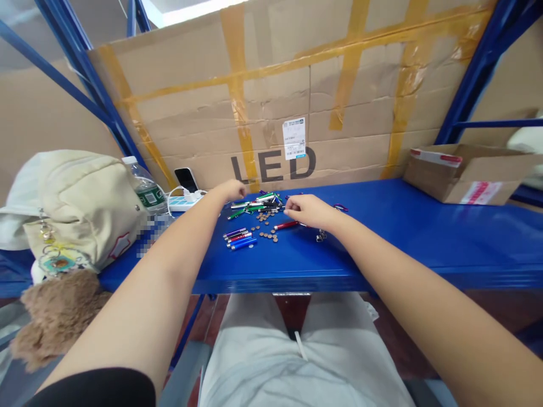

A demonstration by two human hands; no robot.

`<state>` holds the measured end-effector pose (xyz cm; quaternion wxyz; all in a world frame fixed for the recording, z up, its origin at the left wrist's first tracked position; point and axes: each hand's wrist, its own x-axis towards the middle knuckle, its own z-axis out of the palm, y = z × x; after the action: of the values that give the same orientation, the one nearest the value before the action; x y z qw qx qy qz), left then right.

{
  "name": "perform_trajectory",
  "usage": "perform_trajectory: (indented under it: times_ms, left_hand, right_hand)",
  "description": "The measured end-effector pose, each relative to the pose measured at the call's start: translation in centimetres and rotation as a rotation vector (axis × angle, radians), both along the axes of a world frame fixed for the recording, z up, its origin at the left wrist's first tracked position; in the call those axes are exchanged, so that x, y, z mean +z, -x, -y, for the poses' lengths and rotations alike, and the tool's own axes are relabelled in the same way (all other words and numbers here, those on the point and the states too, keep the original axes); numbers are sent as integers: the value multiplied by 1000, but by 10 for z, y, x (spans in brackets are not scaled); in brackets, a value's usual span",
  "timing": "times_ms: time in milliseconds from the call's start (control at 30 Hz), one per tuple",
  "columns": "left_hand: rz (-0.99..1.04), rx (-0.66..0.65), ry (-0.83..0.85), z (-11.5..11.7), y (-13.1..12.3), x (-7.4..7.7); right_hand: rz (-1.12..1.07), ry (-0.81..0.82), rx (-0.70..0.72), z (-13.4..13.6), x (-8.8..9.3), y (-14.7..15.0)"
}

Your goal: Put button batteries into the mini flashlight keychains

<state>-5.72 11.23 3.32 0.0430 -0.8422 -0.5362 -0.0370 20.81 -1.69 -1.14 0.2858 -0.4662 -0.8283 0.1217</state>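
Observation:
On the blue shelf top (373, 237), my left hand (233, 190) is at the far left edge of a pile of slim metallic tubes (261, 203) in green, silver and black. Its fingers are curled, and anything in them is hidden. To the right of the pile, my right hand (309, 209) has its fingers bent together; I cannot make out what they hold. A red tube (286, 225) lies just below that hand. Small round coppery discs (267, 234) are scattered between the hands. Nearer the front edge, several purple, red and blue tubes (241, 239) lie side by side.
Small silvery metal pieces (321, 236) lie beneath my right wrist. On the left are a cream bag (80, 198), a plastic bottle (146, 186), a power strip (180, 203) and a phone (186, 179). An open cardboard box (470, 175) stands right; a large taped carton (271, 96) backs the shelf.

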Motion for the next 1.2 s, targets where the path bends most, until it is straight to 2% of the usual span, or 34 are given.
perform_trajectory:
  times_ms: [100, 200, 367, 467, 567, 633, 700, 800, 867, 1033, 1200]
  left_hand:
    - [-46, 9, 30, 9, 19, -9]
    - [-55, 9, 21, 14, 26, -18]
    - [-50, -11, -28, 27, 30, -28]
    - [-39, -16, -60, 45, 40, -33]
    - [-29, 14, -74, 67, 54, -37]
    - [61, 68, -142, 79, 59, -38]
    - [237, 80, -191, 88, 58, -37]
    - [493, 2, -257, 97, 44, -32]
    - [575, -104, -255, 102, 33, -30]
    - [427, -301, -263, 117, 15, -30]
    - [421, -397, -161, 125, 5, -33]
  right_hand:
    - [43, 24, 64, 1, -2, 0]
    - [95, 44, 90, 1, -2, -1]
    - [188, 41, 49, -1, -2, -5]
    - [241, 49, 7, -5, -3, -7]
    - [284, -17, -61, -8, -5, -7]
    - [292, -95, -59, -8, -6, -5]
    - [266, -136, 29, -3, -5, 0]
    - [217, -114, 223, 7, -3, 10]
    - [215, -106, 282, 12, -3, 18]
    - [268, -164, 297, 11, -10, 27]
    - [301, -154, 275, 5, -14, 27]
